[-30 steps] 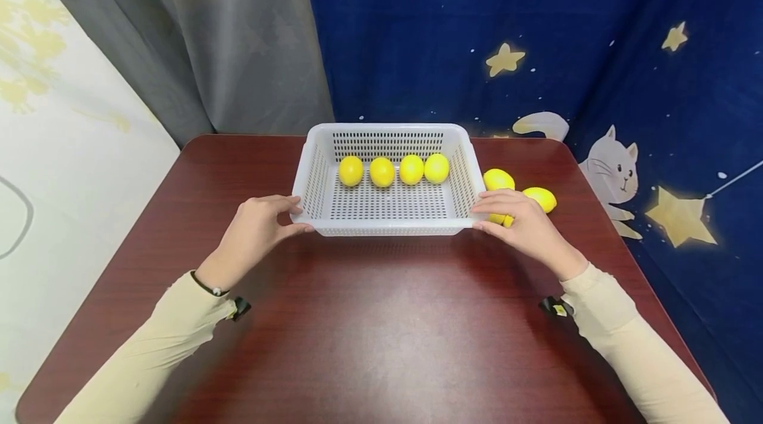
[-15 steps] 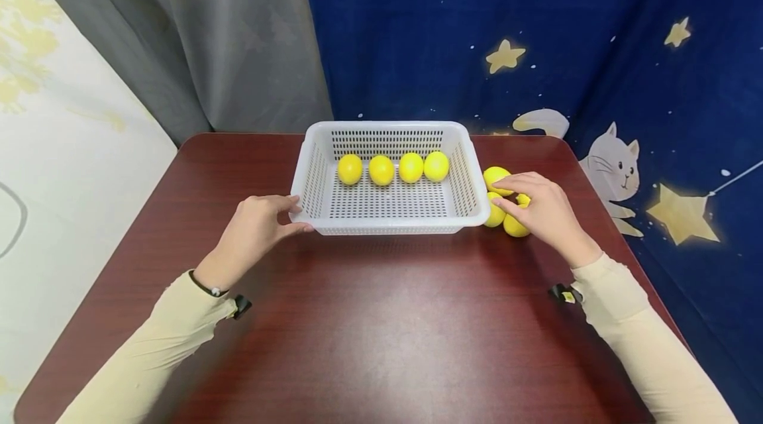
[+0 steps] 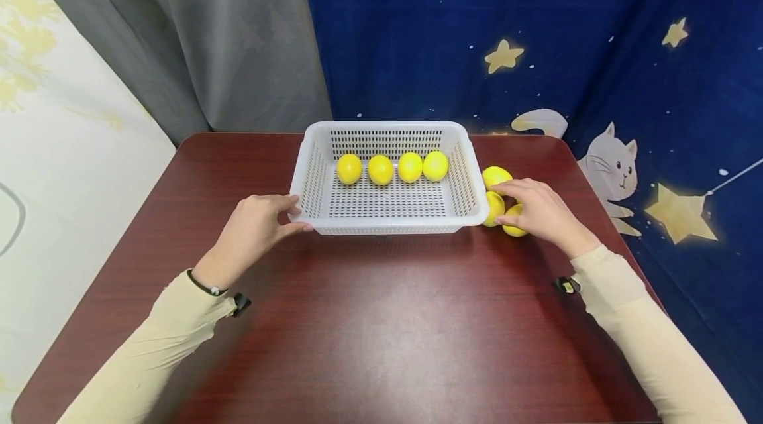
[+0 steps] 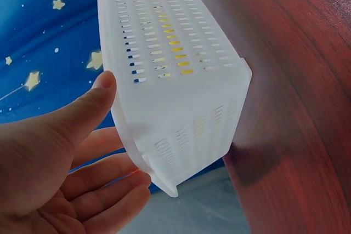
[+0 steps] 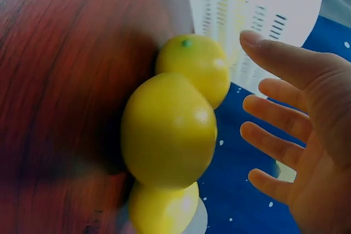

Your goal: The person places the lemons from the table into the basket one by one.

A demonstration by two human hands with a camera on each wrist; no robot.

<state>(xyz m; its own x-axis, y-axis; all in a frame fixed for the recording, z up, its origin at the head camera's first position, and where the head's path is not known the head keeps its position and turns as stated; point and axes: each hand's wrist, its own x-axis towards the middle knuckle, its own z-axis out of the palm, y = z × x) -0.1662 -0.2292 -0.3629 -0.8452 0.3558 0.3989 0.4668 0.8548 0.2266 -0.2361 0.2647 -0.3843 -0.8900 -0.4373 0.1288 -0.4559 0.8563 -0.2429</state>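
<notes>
In the head view, the white basket (image 3: 387, 222) sits at the centre of the frame on the worktop (image 3: 381, 318). Four yellow fruits (image 3: 380, 170) lie in a row inside it, so that part looks done; at least three loose fruits (image 3: 493, 209), left outside, cluster just beside its right end. The left hand (image 3: 250, 232) holds the basket's lower-left corner, while the right hand (image 3: 544, 215) is spread over the cluster.

In the left wrist view, the thumb touches the basket's rim near mid-frame, with the fingers behind it.

In the right wrist view, the hand at frame right has thumb and fingers wide apart, holding nothing, beside the fruits at centre.
</notes>
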